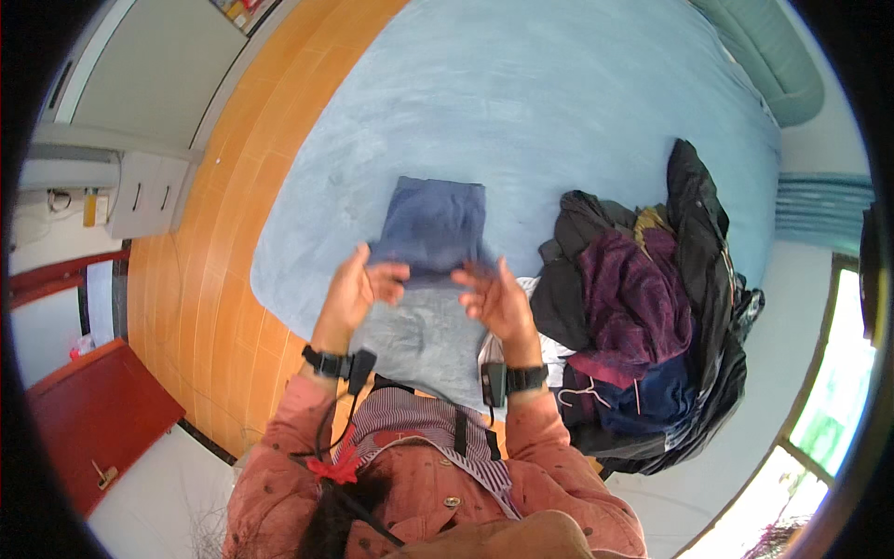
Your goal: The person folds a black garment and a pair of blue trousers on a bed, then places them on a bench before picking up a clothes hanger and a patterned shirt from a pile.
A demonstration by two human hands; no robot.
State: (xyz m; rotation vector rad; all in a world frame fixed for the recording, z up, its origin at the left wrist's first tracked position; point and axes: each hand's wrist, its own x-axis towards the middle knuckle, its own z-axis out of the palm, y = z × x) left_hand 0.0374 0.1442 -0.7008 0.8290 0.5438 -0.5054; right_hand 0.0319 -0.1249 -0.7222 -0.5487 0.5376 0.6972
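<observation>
A folded dark blue garment [434,220] lies on the light blue bedsheet [531,126] in front of me. Its near edge is blurred and lies between my hands. My left hand [360,286] is at the garment's near left corner, palm turned inward, thumb raised and fingers curled. At the near right corner is my right hand [494,299], its fingers spread and blurred. Whether either hand pinches the cloth cannot be made out. Each wrist wears a black strap with a small device and a cable.
A heap of clothes lies on the bed's right side, with a dark purple garment [632,300], a black jacket [698,202] and a white hanger [583,395]. Wooden flooring [209,230] runs along the left. A red door [105,419] stands at lower left.
</observation>
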